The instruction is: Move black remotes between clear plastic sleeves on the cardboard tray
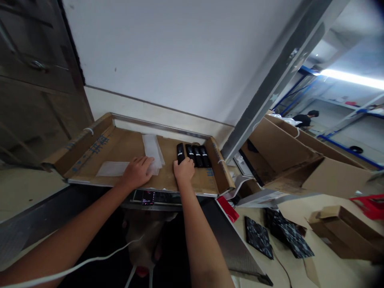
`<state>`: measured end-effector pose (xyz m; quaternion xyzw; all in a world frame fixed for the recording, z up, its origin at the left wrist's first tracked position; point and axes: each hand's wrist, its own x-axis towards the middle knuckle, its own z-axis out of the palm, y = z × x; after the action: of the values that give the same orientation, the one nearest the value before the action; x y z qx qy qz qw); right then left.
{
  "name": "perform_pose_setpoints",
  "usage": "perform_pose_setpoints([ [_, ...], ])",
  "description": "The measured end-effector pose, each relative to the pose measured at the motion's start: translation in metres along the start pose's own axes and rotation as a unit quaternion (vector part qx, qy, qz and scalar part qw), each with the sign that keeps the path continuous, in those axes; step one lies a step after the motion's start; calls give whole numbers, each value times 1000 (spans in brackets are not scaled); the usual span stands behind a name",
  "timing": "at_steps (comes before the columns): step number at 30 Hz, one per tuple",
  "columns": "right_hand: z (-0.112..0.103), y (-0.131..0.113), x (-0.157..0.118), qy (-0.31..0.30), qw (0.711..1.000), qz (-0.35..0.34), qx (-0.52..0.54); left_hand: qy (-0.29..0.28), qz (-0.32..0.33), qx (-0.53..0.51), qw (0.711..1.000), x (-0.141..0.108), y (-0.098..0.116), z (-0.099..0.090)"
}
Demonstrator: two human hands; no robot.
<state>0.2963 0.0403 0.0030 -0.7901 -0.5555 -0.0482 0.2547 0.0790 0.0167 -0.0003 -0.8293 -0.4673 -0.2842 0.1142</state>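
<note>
My left hand (137, 172) rests on the cardboard-lined tray (123, 143), its fingertips on the lower end of a fanned stack of translucent white sleeves (152, 149). Another white sleeve (112, 169) lies flat to the left, partly under that hand. My right hand (184, 170) has its fingers closed around the near end of a black oblong item (180, 152). Just right of it, several similar black items (198, 155) with small white labels lie side by side, close to the tray's right wall.
A lit phone (148, 198) sits below the tray's front edge. Large open cardboard boxes (285, 148) stand at the right, with black patterned packets (258, 237) and a smaller box (345, 232) on the floor. A person (306, 119) is far behind.
</note>
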Motion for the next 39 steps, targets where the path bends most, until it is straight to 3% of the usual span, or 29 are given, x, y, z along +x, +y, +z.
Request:
perform_pose_setpoints([
  [3, -3, 12, 0, -35, 992, 16, 120, -1, -7, -7, 1000, 0, 0, -1],
  [5, -6, 24, -1, -54, 968, 50, 242, -7, -12, -11, 1000, 0, 0, -2],
  [7, -9, 38, -3, -77, 910, 100, 394, -17, -21, -14, 1000, 2, 1, -3],
  [11, -24, 58, -8, -115, 755, 183, 619, -23, -45, -17, 999, 5, 3, -6],
  [14, -36, 63, -12, -145, 713, 184, 661, -12, -54, -21, 998, 7, 5, -6],
  [18, -42, 62, -15, -176, 714, 177, 654, -11, -52, -15, 998, 8, 5, -6],
  [23, -40, 61, -15, -160, 715, 194, 652, -11, -43, -22, 999, 8, 3, -4],
  [39, -37, 57, -16, -199, 766, 157, 591, -47, -34, -36, 998, 9, 4, -6],
])
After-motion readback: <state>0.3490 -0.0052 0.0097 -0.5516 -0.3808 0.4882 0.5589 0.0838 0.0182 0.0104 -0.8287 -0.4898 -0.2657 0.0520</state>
